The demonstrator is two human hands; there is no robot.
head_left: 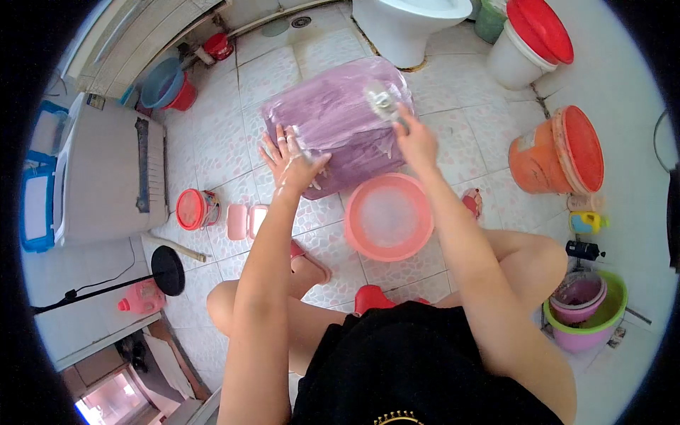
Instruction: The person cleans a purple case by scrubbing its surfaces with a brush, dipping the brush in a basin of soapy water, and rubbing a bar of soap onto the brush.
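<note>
A person sits low over a tiled floor (205, 134), pale with a pebble-like pattern and thin grout lines. The purple cloth (333, 99) lies spread flat on the tiles in front of the person, between the toilet (407, 32) and a pink basin (354, 230), with white foam streaked across its surface. The left hand (292, 166) rests on the cloth's near left part, fingers spread and flecked with suds. The right hand (416, 145) is closed around the handle of a foamy brush (382, 103), whose head is over the cloth's right side.

The basin, close to the cloth's near edge, holds cloudy water. To its left are an open pink soap dish (237, 222) and a small bucket (191, 210) with a red lid. A boxy white appliance (110, 166) stands along the left wall, with a blue basin (161, 81) beyond it. A round drain (301, 22) is set in the far floor. Down the right side stand a white bucket (516, 57) with a red lid, an orange bucket (536, 157) and a green-rimmed tub (618, 301) with smaller bowls inside.
</note>
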